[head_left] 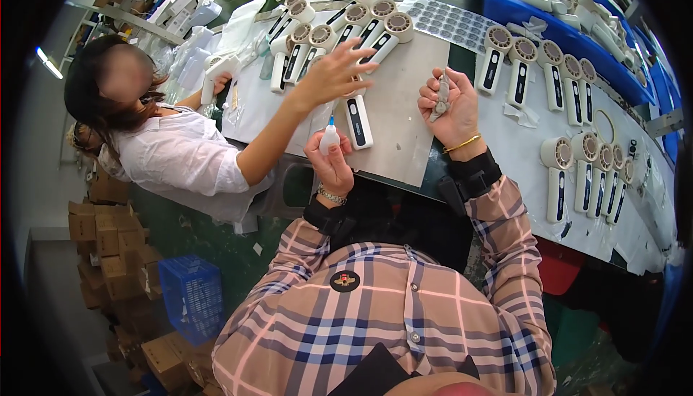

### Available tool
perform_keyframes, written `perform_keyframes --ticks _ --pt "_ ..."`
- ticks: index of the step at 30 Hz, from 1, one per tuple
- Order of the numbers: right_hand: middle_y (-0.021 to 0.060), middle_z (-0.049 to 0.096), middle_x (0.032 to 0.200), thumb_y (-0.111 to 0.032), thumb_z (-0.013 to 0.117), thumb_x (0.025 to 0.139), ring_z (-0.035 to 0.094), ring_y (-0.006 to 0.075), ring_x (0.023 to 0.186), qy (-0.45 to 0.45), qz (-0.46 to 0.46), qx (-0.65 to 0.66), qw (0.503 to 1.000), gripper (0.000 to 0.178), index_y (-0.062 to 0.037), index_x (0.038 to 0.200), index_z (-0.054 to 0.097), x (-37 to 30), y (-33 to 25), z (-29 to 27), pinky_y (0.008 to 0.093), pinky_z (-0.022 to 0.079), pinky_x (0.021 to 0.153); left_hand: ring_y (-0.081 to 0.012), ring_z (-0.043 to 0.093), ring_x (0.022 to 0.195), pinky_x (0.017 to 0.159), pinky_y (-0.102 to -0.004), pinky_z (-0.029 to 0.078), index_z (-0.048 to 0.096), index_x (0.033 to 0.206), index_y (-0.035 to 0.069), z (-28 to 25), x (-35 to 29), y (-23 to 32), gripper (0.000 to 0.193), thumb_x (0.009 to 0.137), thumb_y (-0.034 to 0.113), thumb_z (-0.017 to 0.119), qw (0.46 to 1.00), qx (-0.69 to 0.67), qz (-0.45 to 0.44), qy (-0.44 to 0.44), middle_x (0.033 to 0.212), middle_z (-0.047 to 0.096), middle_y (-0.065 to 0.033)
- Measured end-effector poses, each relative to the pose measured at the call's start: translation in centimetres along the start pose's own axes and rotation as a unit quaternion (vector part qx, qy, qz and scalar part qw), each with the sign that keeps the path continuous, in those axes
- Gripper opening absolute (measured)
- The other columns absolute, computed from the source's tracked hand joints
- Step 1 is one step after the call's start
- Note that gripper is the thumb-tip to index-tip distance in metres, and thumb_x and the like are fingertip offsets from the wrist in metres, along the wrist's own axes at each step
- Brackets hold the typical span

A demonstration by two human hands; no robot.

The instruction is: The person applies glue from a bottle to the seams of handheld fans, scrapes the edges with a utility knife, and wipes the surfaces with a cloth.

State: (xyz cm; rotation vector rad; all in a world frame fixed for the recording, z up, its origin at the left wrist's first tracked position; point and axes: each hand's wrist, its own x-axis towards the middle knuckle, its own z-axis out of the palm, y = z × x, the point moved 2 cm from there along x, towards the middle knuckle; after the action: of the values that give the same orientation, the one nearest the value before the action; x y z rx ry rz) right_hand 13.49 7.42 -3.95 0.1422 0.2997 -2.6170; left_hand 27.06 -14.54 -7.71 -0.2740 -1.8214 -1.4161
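My left hand (333, 168) is closed around a small white squeeze bottle (330, 138) with a blue tip pointing up. In my right hand (456, 111), held over the table's near edge, is a crumpled grey cloth (441, 100), gripped by curled fingers. A white handheld fan (357, 122) with a dark panel lies on the table just beyond the left hand. Above that fan a co-worker's hand (333, 71) reaches across with spread fingers and partly hides its round head. The co-worker's other hand (222, 80) holds another white fan (212, 78).
Several fans (369, 33) lie grouped at the far side, and more (521, 82) stand in rows at the right. A blue bin (530, 13) full of fan parts sits at the back right. A blue crate (191, 298) and cardboard boxes (119, 241) are on the floor, left.
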Motion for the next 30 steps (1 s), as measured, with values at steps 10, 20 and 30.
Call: perform_keyframes --ticks 10,20,30 --pt "0.0024 0.054 0.075 -0.023 0.061 0.099 0.048 0.0142 0.065 0.043 -0.020 -0.006 0.999 0.019 -0.0044 0.104 0.060 -0.20 0.25 -0.02 0.0264 0.043 0.058 -0.0152 0.052 0.071 0.064 -0.0277 0.044 0.037 0.122 0.005 -0.13 -0.04 0.24 0.027 0.112 0.028 0.045 0.999 0.039 0.005 0.001 0.097 0.058 -0.0144" --pt "0.0009 0.053 0.074 -0.024 0.061 0.097 0.051 0.0147 0.065 0.038 -0.008 -0.015 0.999 0.019 -0.0065 0.103 0.059 0.50 0.35 -0.90 0.0262 0.044 0.058 -0.0157 0.052 0.072 0.065 -0.0285 0.044 0.037 0.125 0.004 -0.02 0.13 -0.27 0.029 0.111 0.027 0.046 1.000 0.002 -0.005 -0.001 0.098 0.058 -0.0140" --pt "-0.0013 0.055 0.074 -0.026 0.063 0.096 0.052 0.0122 0.060 0.062 -0.010 -0.054 0.997 0.018 -0.0091 0.100 0.060 0.21 0.70 -0.75 0.0263 0.046 0.057 -0.0180 0.050 0.071 0.064 -0.0306 0.044 0.037 0.126 0.003 0.31 -0.03 -0.20 0.028 0.111 0.025 0.044 1.000 0.023 0.001 0.011 0.095 0.058 -0.0151"
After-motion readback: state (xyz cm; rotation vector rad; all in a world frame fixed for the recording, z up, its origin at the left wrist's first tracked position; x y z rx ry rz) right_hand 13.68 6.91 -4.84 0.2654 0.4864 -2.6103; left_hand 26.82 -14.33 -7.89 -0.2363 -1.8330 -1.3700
